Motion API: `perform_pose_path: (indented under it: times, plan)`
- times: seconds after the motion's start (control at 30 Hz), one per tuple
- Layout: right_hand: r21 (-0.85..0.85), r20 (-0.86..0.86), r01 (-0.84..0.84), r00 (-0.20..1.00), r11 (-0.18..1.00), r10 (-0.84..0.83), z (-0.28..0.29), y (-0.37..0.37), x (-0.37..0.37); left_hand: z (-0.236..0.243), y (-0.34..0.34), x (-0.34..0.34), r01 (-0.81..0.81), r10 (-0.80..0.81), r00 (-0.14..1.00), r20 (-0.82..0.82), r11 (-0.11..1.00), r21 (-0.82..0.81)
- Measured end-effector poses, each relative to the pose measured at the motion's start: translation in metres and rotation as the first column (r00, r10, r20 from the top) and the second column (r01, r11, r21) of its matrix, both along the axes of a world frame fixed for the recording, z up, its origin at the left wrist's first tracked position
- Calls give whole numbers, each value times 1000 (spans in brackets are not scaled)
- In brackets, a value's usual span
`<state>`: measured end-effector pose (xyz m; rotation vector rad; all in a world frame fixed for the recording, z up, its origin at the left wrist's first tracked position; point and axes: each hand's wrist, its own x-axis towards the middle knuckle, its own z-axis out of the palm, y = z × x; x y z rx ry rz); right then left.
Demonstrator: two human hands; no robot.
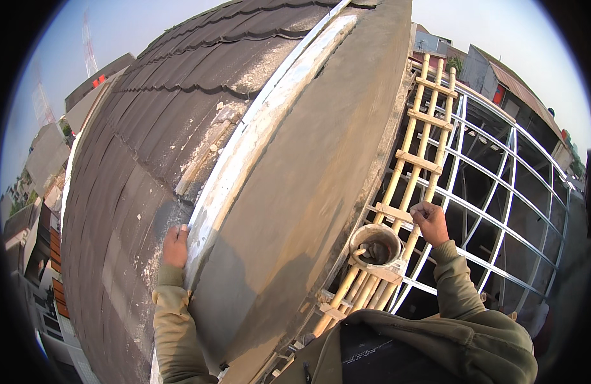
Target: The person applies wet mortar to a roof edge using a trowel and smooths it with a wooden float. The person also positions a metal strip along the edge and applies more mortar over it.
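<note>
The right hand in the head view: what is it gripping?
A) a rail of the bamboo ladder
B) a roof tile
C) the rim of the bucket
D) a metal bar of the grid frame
A: the right hand is closed around the right rail of the bamboo ladder, just above and to the right of the round bucket, while the left hand rests at the edge of the concrete wall top.
</note>
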<state>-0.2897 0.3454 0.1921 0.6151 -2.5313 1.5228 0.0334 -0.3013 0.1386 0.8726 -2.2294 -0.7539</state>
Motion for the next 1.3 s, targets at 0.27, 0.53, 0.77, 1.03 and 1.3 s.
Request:
perform_pose_path:
  times: [0.27, 0.53, 0.77, 1.03, 1.3]
  plan:
    - [146, -108, -24, 993, 989, 40, 0, -18, -17, 66, 77, -3, 59, -93, 984, -153, 975, -214]
    - [-258, -7, -188, 981, 948, 193, 73, -134, -25, 78, 108, 12, 278, -316, 945, -86, 912, -301]
    - [-338, 11, -298, 947, 893, 321, 64, -198, -18, 83, 116, 4, 355, -372, 925, -75, 918, -178]
    - [-376, 75, -221, 961, 900, 267, 72, -211, -4, 78, 114, 6, 292, -307, 946, -108, 947, -136]
    - [-416, 83, -202, 962, 887, 258, 76, -218, 2, 85, 106, 5, 280, -294, 949, -112, 952, -120]
